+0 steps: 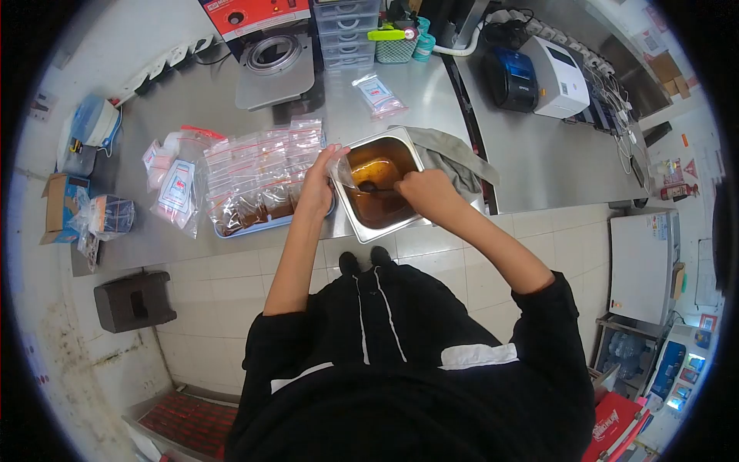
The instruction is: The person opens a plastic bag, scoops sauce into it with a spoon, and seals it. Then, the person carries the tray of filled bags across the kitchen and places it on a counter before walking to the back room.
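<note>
A metal food pan [356,216] with brown liquid in it stands near the counter's front edge. My right hand [428,192] is closed round the handle of a ladle [368,186], whose dark bowl is down in the liquid. At the pan's left rim my left hand [318,179] pinches a small clear plastic bag [342,170]; how full it is I cannot tell. Just left of that hand, a blue-edged tray [262,225] carries rows of clear zip bags [265,158], several with brown liquid inside. A grey cloth [454,158] lies against the pan's right side.
A pack of bags [177,185] lies left of the tray, and another pack [379,95] is behind the pan. A sealing machine with a red panel [265,15] stands at the back, beside plastic drawers [346,35]. Two printers [554,77] are at the right.
</note>
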`<action>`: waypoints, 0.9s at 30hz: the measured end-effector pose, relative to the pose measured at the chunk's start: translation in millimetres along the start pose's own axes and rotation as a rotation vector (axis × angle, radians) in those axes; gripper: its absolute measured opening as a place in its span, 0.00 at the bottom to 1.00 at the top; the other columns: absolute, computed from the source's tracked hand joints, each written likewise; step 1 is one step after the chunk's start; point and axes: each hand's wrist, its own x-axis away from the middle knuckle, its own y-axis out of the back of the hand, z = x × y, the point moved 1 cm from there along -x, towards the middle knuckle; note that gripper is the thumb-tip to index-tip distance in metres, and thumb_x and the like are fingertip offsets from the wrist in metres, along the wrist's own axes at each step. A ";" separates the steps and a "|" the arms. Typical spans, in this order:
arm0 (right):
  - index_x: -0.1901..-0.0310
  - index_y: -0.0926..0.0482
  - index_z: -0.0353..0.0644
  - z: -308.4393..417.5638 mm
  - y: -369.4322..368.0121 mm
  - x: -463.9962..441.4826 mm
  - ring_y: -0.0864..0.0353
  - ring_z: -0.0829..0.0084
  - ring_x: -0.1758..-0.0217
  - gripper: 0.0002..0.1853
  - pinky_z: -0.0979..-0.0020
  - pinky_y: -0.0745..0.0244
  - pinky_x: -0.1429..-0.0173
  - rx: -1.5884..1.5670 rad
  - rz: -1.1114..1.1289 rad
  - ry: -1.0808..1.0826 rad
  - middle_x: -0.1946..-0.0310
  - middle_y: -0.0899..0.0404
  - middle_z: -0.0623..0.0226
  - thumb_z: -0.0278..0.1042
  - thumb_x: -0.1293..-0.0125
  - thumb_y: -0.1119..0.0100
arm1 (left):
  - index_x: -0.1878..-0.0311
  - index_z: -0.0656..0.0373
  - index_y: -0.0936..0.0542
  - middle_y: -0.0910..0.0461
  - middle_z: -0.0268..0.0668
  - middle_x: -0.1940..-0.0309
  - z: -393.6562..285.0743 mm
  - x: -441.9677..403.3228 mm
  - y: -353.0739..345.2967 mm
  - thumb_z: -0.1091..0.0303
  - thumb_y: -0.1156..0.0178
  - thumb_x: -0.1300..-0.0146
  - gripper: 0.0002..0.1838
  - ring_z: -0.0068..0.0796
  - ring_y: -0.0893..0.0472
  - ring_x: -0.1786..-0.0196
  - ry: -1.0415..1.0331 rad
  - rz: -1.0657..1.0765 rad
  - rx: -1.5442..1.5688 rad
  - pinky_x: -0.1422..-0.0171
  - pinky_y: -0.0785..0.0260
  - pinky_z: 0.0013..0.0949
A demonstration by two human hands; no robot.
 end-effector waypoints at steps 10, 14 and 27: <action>0.63 0.21 0.43 40.4 -18.5 30.6 0.22 0.68 0.67 0.09 0.70 0.25 0.73 -0.122 -0.237 -0.190 0.73 0.25 0.64 0.28 0.46 0.48 | 0.55 0.64 0.24 0.23 0.38 0.59 -17.6 16.5 -32.7 0.55 0.42 0.42 0.21 0.25 0.24 0.58 -0.032 0.017 0.016 0.53 0.31 0.28; 0.67 0.20 0.46 27.0 3.2 49.2 0.22 0.70 0.67 0.07 0.69 0.27 0.72 -0.058 -0.042 -0.174 0.73 0.25 0.66 0.29 0.47 0.47 | 0.55 0.66 0.24 0.23 0.39 0.58 -21.2 20.6 -40.6 0.56 0.40 0.43 0.22 0.26 0.25 0.56 -0.044 0.026 0.017 0.49 0.33 0.29; 0.65 0.18 0.54 10.8 8.6 45.8 0.23 0.71 0.73 0.10 0.68 0.33 0.69 -0.016 -0.286 -0.306 0.74 0.26 0.71 0.32 0.47 0.46 | 0.54 0.65 0.23 0.25 0.39 0.51 -25.8 31.0 -71.1 0.55 0.41 0.43 0.22 0.28 0.31 0.44 -0.072 0.142 -0.242 0.38 0.44 0.30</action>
